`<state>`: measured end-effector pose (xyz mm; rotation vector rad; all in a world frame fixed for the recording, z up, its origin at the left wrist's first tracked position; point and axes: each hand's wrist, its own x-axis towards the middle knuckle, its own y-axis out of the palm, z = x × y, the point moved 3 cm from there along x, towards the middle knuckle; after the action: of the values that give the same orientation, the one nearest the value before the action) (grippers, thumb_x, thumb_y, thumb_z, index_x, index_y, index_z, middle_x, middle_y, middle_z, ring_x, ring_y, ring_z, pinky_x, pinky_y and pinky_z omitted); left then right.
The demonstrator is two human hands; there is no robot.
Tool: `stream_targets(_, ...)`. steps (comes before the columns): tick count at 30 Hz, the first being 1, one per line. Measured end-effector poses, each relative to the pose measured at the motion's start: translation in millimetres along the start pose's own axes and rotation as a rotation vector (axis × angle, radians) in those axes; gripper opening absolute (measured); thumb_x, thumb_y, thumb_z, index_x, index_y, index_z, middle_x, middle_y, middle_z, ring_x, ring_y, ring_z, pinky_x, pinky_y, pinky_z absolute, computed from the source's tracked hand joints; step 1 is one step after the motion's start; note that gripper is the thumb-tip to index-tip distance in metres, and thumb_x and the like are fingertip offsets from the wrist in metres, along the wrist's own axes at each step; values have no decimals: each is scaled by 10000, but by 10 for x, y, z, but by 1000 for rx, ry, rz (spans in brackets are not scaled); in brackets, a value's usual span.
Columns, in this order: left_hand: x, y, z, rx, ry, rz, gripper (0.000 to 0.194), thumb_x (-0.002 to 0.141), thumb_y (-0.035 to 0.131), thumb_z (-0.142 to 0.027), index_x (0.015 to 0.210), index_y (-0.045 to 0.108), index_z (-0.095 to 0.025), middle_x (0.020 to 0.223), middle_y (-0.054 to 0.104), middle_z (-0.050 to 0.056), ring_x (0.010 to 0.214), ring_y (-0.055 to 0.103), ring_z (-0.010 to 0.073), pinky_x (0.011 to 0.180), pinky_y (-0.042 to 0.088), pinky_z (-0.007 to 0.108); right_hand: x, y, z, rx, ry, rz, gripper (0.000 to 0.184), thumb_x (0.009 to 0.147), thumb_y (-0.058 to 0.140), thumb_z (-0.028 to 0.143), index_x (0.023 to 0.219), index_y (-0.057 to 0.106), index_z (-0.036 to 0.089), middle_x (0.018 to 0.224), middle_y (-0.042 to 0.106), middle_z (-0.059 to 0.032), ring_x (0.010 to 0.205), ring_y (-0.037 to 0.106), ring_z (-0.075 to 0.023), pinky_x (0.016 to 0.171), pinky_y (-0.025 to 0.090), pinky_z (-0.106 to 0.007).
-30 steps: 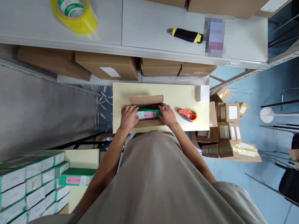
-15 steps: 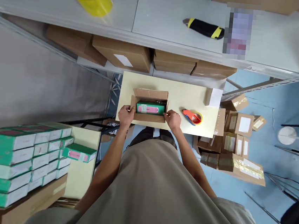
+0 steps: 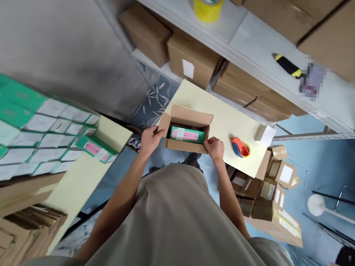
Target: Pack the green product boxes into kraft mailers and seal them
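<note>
An open cardboard box (image 3: 189, 118) sits at the near edge of a pale yellow table (image 3: 225, 125). Inside it lies a green package with a pink label (image 3: 187, 134). My left hand (image 3: 149, 139) grips the box's left end, fingers curled on the side flap. At the box's right front corner, my right hand (image 3: 215, 148) holds on with closed fingers.
A red tape dispenser (image 3: 240, 147) lies on the table right of the box. Stacked green-and-white packages (image 3: 24, 122) fill a side table at left. A grey shelf above carries a yellow tape roll (image 3: 208, 2), a black-yellow cutter (image 3: 287, 65) and brown cartons. Sealed small cartons (image 3: 269, 188) lie on the floor at right.
My hands left the green package and moved to the box's two ends, the package now lying fully inside. The view has swung left and tilted, bringing the green stack closer.
</note>
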<state>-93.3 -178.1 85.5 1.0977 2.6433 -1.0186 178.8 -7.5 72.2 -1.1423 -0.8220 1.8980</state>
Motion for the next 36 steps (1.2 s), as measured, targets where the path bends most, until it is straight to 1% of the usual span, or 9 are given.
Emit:
stream_targets(5,-606,-1200,733,-359,-58,-174,283,725,733,-478,774,706,-200,729,681,10,727,608,189,678,486,283,-618,343,961,32,-221,-32,130,956,716,281,921,832,235,959,886,-58,924,836,-256,852,577,-305)
stream_targets(10,-1428,-2368,1628,-530,-190,-449,308,663,765,-495,749,698,-207,729,668,23,711,554,180,638,457,281,-1328,971,2047,-43,-510,92,178,962,709,349,829,780,254,869,859,-35,839,810,-236,815,559,-300)
stream_targets(13,-1970,-2872,2203,-545,-292,-607,296,662,754,-494,724,678,-214,708,641,22,699,535,179,626,452,286,-1715,1444,2652,-151,-675,215,174,964,711,342,828,777,255,866,859,-26,827,807,-225,792,544,-288)
stream_targets(15,-2319,-3084,2581,-559,-367,-697,296,670,751,-500,717,674,-218,693,626,17,690,527,179,631,455,290,-1940,1774,3022,-238,-758,308,156,969,715,322,854,791,250,887,869,-24,839,816,-219,786,538,-280)
stream_targets(17,-2633,-3197,2933,-582,-449,-784,314,677,758,-517,729,676,-219,689,622,13,689,524,180,634,452,291,-2136,2099,3361,-337,-843,382,145,983,716,308,889,808,245,928,881,-28,891,832,-224,793,538,-276)
stream_targets(20,-2980,-3225,3370,-598,-571,-896,354,671,765,-555,721,650,-224,663,595,0,678,511,177,624,418,290,-2366,2560,3787,-476,-968,470,137,1006,721,298,936,827,245,1002,897,-38,991,846,-236,833,549,-279)
stream_targets(24,-3151,-3151,3749,-615,-640,-956,357,666,741,-554,750,660,-217,682,620,1,702,544,189,664,440,300,-2526,3080,4160,-659,-1081,546,165,1048,701,301,1016,853,243,1090,904,-64,1079,845,-251,875,562,-287)
stream_targets(29,-3136,-3084,4019,-575,-752,-1022,309,715,704,-503,837,688,-220,771,695,16,769,605,213,708,475,300,-2566,3548,4377,-813,-1193,602,243,1115,637,316,1115,865,230,1158,899,-96,1129,844,-262,869,551,-277)
stream_targets(36,-3080,-3098,4254,-520,-872,-1101,294,744,705,-475,874,689,-212,815,696,13,754,601,204,718,470,301,-2523,3965,4394,-823,-1221,703,249,1155,620,363,1179,841,250,1189,895,-76,1141,839,-243,878,544,-261)
